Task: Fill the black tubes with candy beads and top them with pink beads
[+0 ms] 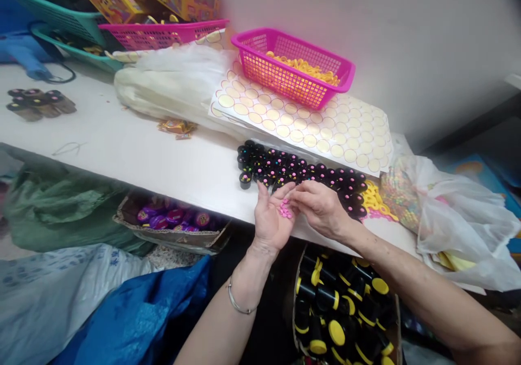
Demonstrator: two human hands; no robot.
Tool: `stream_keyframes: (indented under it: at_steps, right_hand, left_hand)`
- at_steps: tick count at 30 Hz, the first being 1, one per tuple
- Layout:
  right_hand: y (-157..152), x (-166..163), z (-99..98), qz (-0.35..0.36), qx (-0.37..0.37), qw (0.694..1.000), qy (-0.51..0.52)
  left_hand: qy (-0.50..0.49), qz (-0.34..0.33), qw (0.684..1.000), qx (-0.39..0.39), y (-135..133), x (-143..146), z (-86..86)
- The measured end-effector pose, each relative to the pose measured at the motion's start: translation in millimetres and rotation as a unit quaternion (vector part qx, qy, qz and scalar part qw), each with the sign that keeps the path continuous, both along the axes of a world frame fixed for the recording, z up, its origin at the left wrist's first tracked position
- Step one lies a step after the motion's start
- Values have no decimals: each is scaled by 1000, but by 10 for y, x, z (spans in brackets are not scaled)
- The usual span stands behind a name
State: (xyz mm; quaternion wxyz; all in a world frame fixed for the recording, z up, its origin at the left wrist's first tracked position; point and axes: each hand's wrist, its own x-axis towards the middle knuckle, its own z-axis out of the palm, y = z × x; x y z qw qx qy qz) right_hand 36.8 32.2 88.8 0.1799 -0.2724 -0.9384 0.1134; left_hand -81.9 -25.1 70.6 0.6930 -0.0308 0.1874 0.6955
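My left hand (272,221) is turned palm up over the table's front edge, cupping a small heap of pink beads (285,209). Its thumb and fingers are stretched out. Close beside the heap, my right hand (319,207) has its thumb and fingertips pinched together; whatever is between them is too small to make out. Just beyond both hands stand rows of small black cylinders (293,164), most with a pink dot and tiny coloured bits on top. One black cylinder (245,180) stands at their near left corner.
A pink basket (293,74) of yellow rings rests on sheets of round stickers (260,107). Yellow rings (372,196) and a plastic bag (459,207) lie on the right. Below the table are a box of black tubs with yellow lids (328,297) and a carton of purple packs (175,218).
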Motion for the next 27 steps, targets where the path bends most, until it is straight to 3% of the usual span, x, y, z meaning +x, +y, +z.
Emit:
stream_keyframes:
  at_steps: [5, 9, 13, 17, 21, 27]
  right_hand:
    - [42, -93, -14, 43, 72, 995, -46]
    - [64, -110, -57, 80, 145, 986, 4]
    - [117, -91, -103, 48, 231, 971, 37]
    - [126, -80, -96, 53, 290, 955, 0]
    - [139, -65, -101, 81, 254, 964, -9]
    - [240, -67, -136, 57, 98, 993, 16]
  left_hand:
    - [11, -19, 999, 32, 13, 22, -20]
    - [3, -20, 1000, 24, 25, 19, -60]
    - [5, -46, 999, 25, 41, 25, -72]
    - [19, -36, 999, 22, 45, 43, -78]
    - [30, -33, 999, 23, 35, 48, -86]
    - [17, -37, 999, 36, 33, 42, -93]
